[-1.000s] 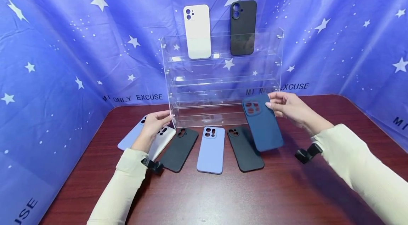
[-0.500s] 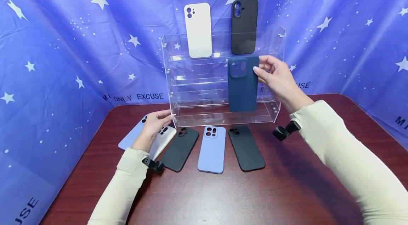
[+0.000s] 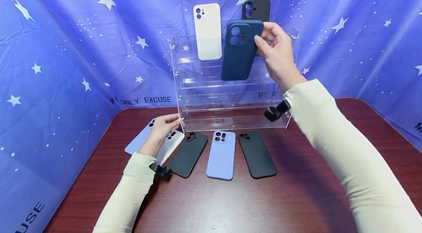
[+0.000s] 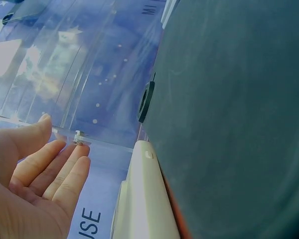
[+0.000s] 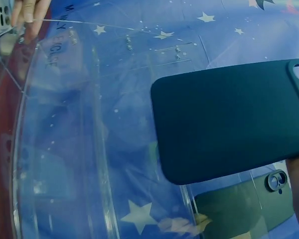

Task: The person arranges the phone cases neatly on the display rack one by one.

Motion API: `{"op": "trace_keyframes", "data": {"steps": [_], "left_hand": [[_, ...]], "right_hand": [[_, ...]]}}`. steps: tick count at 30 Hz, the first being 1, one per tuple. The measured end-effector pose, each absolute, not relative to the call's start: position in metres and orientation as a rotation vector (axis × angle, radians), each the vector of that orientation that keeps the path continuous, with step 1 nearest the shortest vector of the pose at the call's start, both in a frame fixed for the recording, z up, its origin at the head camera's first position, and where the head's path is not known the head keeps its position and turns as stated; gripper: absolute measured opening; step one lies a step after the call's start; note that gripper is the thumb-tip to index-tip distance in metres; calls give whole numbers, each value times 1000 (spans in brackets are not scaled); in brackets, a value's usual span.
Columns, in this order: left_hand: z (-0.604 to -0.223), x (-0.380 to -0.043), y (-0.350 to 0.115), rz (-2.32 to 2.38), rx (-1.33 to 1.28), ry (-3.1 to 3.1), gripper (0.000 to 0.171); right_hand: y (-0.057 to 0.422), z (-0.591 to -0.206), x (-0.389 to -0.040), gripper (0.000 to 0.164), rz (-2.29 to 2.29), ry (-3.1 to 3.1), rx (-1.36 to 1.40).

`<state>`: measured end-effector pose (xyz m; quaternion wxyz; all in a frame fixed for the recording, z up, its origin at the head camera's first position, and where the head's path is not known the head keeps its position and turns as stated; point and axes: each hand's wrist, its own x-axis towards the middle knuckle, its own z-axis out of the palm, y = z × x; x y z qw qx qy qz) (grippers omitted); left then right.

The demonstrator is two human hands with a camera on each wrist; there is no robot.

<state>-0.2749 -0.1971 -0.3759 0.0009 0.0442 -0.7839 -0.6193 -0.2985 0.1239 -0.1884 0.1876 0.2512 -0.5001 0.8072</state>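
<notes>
My right hand pinches a dark blue phone case by its upper right edge, thumb on the back face. The case hangs slightly tilted before the upper tiers of a clear acrylic display rack, partly covering a black phone case standing there. A white phone case stands on the same top tier, left of it. At the rack's lower left corner, my left hand grips the side panel's edge between thumb and fingers. In the right wrist view the dark blue case is apart from the rack.
On the table before the rack lie a light blue case, two black cases, a white case and another light blue case, the last two partly behind my left hand. A starry curtain surrounds the table.
My right hand has lifted the dark blue case from above the table's right side, up and leftward to the rack's upper tiers. My left hand has stayed at the rack's corner.
</notes>
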Motion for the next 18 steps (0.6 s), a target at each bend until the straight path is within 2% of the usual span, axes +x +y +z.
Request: {"op": "trace_keyframes", "data": {"steps": [11,18], "left_hand": [[-379,-275,-199,-1948,140,-2471,39],[-376,-273,-199,-1954,108,-2473,40]], "right_hand": [[92,-173,-331,21,2166,-1416,698],[75,-177,-347,19,1987,-1499,696]]}}
